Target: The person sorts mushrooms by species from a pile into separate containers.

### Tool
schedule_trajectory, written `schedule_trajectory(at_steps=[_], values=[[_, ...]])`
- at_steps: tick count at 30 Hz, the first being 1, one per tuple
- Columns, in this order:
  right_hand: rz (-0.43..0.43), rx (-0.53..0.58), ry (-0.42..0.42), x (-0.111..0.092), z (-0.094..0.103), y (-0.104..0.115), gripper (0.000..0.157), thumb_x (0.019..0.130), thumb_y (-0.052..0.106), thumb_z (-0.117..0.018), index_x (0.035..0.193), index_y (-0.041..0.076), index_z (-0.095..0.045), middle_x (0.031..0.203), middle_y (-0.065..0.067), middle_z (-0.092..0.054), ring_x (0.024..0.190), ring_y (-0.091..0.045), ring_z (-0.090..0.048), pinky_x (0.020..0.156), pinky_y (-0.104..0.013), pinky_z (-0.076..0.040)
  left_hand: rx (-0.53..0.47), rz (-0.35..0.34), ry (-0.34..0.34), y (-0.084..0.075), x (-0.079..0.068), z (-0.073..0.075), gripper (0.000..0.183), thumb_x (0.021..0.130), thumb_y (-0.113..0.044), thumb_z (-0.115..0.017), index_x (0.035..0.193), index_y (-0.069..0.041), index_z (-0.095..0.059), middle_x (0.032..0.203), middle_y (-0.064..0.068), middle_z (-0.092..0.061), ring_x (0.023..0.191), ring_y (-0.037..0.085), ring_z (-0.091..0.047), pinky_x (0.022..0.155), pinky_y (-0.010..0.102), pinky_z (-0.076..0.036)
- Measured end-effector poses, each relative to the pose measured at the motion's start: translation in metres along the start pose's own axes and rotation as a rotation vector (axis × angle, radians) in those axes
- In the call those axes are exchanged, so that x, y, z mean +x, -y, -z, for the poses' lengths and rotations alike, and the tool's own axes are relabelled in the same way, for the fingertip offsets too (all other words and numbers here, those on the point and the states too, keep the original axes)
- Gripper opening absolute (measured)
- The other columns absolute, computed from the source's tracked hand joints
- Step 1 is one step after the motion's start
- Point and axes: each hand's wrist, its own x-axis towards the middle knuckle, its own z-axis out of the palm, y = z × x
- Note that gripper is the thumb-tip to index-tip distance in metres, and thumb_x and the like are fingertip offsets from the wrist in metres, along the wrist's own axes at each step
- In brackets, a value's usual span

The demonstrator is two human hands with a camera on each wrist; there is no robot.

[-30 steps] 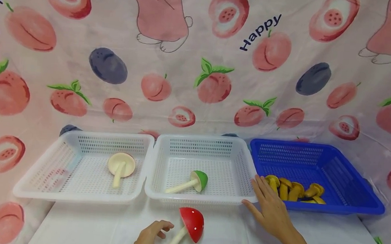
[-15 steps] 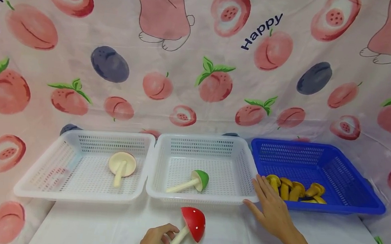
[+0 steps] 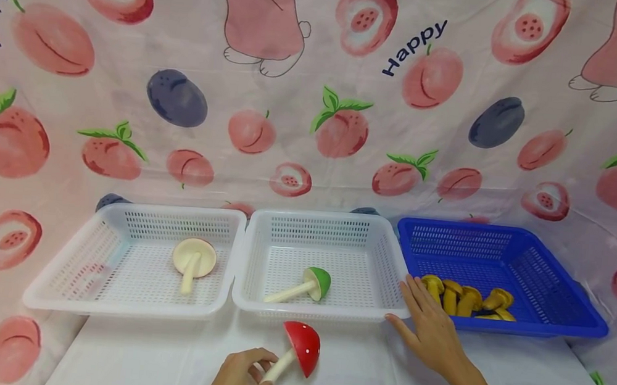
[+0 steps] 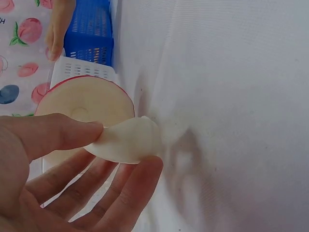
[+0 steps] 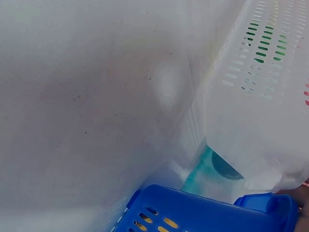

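My left hand (image 3: 237, 379) pinches the white stem of a toy mushroom (image 3: 302, 348) with a red, white-spotted cap. In the left wrist view, thumb and fingertips hold the stem (image 4: 126, 137), the cap's cream underside (image 4: 82, 99) faces the camera, and a shadow lies on the cloth beside them. My right hand (image 3: 431, 336) lies with straight fingers over the front right corner of the middle white basket (image 3: 310, 312), beside the blue basket (image 3: 535, 329). The right wrist view shows mostly cloth and basket walls, with just a bit of the hand at its lower right edge.
A green-capped mushroom (image 3: 322, 284) lies in the middle basket. The left white basket (image 3: 124, 310) holds one mushroom (image 3: 196, 258) with its cream underside up. Several yellow-brown mushrooms (image 3: 468, 301) are in the blue basket. A fruit-print cloth (image 3: 306, 105) hangs behind.
My left hand has closed its fingers and thumb on the red mushroom's stem, and the mushroom has shifted slightly up and left. The right hand stays at the basket corner.
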Motion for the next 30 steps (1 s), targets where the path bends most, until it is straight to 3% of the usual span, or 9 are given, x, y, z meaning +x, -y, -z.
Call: schedule_trajectory(at_steps=[8, 18, 24, 30], values=[[0.005, -0.003, -0.004, 0.000, -0.001, 0.000, 0.072, 0.088, 0.044, -0.063, 0.139, -0.003, -0.043, 0.146, -0.021, -0.036, 0.134, -0.040, -0.033, 0.111, -0.047, -0.024, 0.044, -0.046, -0.019, -0.010, -0.004, 0.013, 0.030, 0.071, 0.001, -0.074, 0.099, -0.009, -0.070, 0.082, -0.008, -0.063, 0.066, 0.003, -0.055, 0.059, 0.024, -0.046], [-0.011, 0.007, 0.016, 0.000, 0.000, -0.001, 0.071, 0.090, 0.044, -0.061, 0.141, -0.002, -0.041, 0.148, -0.021, -0.034, 0.140, -0.032, -0.024, 0.114, -0.043, -0.018, 0.066, -0.016, -0.057, -0.026, -0.013, 0.038, 0.031, 0.074, -0.001, -0.073, 0.102, -0.011, -0.069, 0.084, -0.009, -0.065, 0.071, 0.006, -0.057, 0.063, 0.026, -0.046], [0.000, 0.006, 0.007, 0.000, 0.000, 0.000, 0.071, 0.089, 0.043, -0.061, 0.140, -0.003, -0.042, 0.147, -0.022, -0.035, 0.136, -0.038, -0.029, 0.115, -0.036, -0.010, 0.107, -0.010, -0.115, -0.034, -0.020, 0.052, 0.030, 0.074, -0.002, -0.075, 0.102, -0.012, -0.070, 0.089, -0.008, -0.065, 0.072, 0.005, -0.057, 0.064, 0.024, -0.047], [-0.003, -0.006, 0.011, 0.001, -0.001, -0.001, 0.072, 0.089, 0.044, -0.061, 0.140, -0.002, -0.042, 0.147, -0.021, -0.035, 0.135, -0.039, -0.031, 0.115, -0.038, -0.013, 0.116, 0.004, -0.192, -0.041, -0.025, 0.067, 0.033, 0.074, 0.001, -0.075, 0.102, -0.013, -0.069, 0.089, -0.007, -0.065, 0.072, 0.005, -0.058, 0.063, 0.023, -0.047]])
